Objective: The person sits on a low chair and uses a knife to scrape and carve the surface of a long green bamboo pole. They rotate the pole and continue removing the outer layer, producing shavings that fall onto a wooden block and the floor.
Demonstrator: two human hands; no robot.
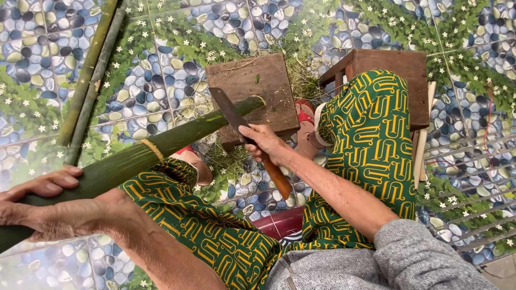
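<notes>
- The person sat on a low wooden stool (400, 64), wearing green trousers with a yellow pattern and a grey top.
- Left hand (56, 207) was closed around the near end of a thick green bamboo pole (161, 145), thumb lying over the top of it.
- The pole ran slantwise across the left knee; its far end rested on a small wooden block (269, 91) on the floor between the feet.
- Right hand (263, 142) was wrapped tight around the wooden handle of a cleaver (231, 113).
- The cleaver blade met the pole near its far end, over the block; whether the edge had bitten in, I could not tell.
- Two thinner bamboo poles (88, 80) lay side by side on the floor to the left, well apart from the block.
- Green shavings (303, 80) lay scattered around the block.
- The floor (161, 75) was tiled with a pebble-and-flower print.
</notes>
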